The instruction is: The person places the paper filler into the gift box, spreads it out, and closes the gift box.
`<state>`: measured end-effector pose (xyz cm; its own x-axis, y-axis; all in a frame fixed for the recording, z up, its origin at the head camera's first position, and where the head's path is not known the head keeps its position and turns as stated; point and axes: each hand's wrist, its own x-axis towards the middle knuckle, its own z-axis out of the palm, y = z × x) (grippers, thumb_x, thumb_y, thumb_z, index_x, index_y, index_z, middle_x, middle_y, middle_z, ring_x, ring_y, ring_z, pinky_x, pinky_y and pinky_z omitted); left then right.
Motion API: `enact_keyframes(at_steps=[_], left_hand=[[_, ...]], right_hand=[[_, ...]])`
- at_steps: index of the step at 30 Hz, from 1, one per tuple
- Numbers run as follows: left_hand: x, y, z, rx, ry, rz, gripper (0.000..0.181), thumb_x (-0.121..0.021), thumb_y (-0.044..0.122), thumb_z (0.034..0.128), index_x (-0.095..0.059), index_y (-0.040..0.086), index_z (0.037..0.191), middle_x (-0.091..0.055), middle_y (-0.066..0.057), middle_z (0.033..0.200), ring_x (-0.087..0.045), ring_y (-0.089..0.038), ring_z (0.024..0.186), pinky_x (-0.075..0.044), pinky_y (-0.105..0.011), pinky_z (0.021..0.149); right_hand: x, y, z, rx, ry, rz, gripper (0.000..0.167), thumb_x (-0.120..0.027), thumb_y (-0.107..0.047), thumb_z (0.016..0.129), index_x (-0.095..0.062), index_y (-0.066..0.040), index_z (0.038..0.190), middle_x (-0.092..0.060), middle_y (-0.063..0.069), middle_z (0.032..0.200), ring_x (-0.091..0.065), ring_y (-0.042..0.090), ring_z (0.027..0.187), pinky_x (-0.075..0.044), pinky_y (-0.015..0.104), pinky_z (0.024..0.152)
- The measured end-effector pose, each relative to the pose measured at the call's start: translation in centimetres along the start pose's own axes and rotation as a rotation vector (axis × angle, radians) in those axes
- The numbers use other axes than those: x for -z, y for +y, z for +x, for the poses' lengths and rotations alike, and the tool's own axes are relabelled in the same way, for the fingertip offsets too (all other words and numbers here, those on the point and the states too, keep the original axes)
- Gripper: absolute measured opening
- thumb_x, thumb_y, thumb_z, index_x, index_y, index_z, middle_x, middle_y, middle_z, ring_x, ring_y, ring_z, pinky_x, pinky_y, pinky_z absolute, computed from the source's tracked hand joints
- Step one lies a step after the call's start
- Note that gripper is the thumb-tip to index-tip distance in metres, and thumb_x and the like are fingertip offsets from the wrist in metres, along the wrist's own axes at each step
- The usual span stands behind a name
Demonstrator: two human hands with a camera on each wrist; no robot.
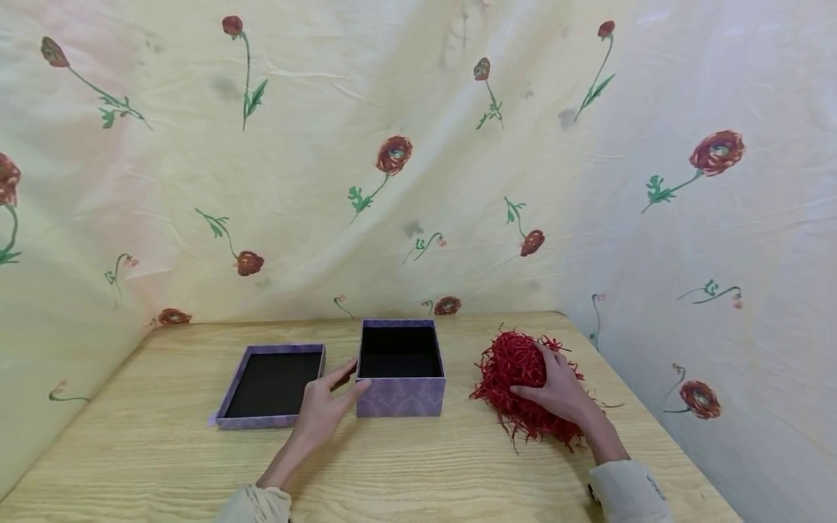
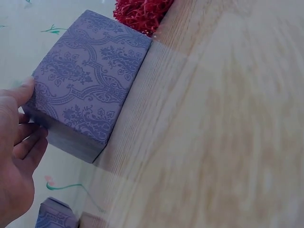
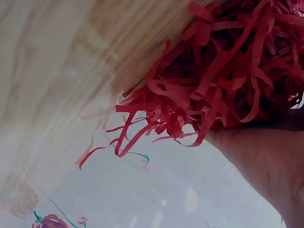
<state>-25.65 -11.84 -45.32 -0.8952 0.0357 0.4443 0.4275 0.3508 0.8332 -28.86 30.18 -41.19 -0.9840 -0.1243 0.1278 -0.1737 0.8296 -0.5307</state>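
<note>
A purple patterned box (image 1: 400, 396) stands upright and uncovered, its black inside bare. My left hand (image 1: 323, 407) holds it at the near left corner, thumb at the front and fingers along the left side; the left wrist view shows the thumb and bent fingers at the edge of the box (image 2: 90, 76). To the right lies a heap of red shredded paper (image 1: 513, 363). My right hand (image 1: 562, 388) grips this heap from the right, thumb and fingers spread round it. In the right wrist view, red strips (image 3: 223, 71) cover most of the fingers.
A shallow purple lid (image 1: 271, 385) with a black inside lies left of the box, close to my left forearm. The wooden table (image 1: 418, 472) ends at a flowered cloth (image 1: 314, 181) behind and on both sides. Loose strips poke out round the heap.
</note>
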Motion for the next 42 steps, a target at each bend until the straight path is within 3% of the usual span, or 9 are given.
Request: enact_keyframes(at_steps=[19, 26, 34, 42], left_hand=[[-0.11, -0.18, 0.12, -0.038, 0.014, 0.016, 0.054, -0.076, 0.024, 0.0967, -0.061, 0.004, 0.144, -0.063, -0.021, 0.136, -0.065, -0.038, 0.12, -0.056, -0.049, 0.093], [-0.12, -0.34, 0.13, -0.046, 0.016, 0.017, 0.053, -0.076, 0.024, 0.0968, -0.061, 0.004, 0.144, -0.063, -0.021, 0.136, -0.065, -0.038, 0.12, -0.056, -0.049, 0.093], [-0.1, -0.27, 0.15, -0.047, 0.018, 0.023, 0.054, -0.077, 0.024, 0.0963, -0.062, 0.005, 0.144, -0.063, -0.021, 0.136, -0.065, -0.037, 0.119, -0.056, -0.049, 0.093], [-0.11, -0.29, 0.13, -0.035, 0.015, 0.02, 0.053, -0.076, 0.026, 0.0968, -0.062, 0.006, 0.144, -0.063, -0.021, 0.136, -0.065, -0.037, 0.119, -0.056, -0.05, 0.094]], right_hand=[[-0.04, 0.39, 0.47, -0.014, -0.017, -0.021, 0.092, -0.08, -0.018, 0.09, -0.022, 0.012, 0.155, -0.033, 0.045, 0.143, -0.043, 0.062, 0.129, -0.042, 0.072, 0.1], [-0.06, 0.42, 0.71, -0.016, -0.003, -0.03, 0.079, -0.076, -0.008, 0.091, -0.029, 0.014, 0.151, -0.041, 0.041, 0.138, -0.048, 0.058, 0.125, -0.044, 0.07, 0.099], [0.19, 0.8, 0.79, 0.054, 0.064, -0.005, 0.067, -0.075, 0.0, 0.088, -0.04, 0.018, 0.142, -0.05, 0.04, 0.128, -0.053, 0.057, 0.118, -0.047, 0.067, 0.097], [0.87, 0.64, 0.5, 0.085, 0.108, 0.017, 0.065, -0.074, -0.001, 0.088, -0.041, 0.019, 0.141, -0.054, 0.039, 0.124, -0.056, 0.055, 0.114, -0.051, 0.066, 0.092]])
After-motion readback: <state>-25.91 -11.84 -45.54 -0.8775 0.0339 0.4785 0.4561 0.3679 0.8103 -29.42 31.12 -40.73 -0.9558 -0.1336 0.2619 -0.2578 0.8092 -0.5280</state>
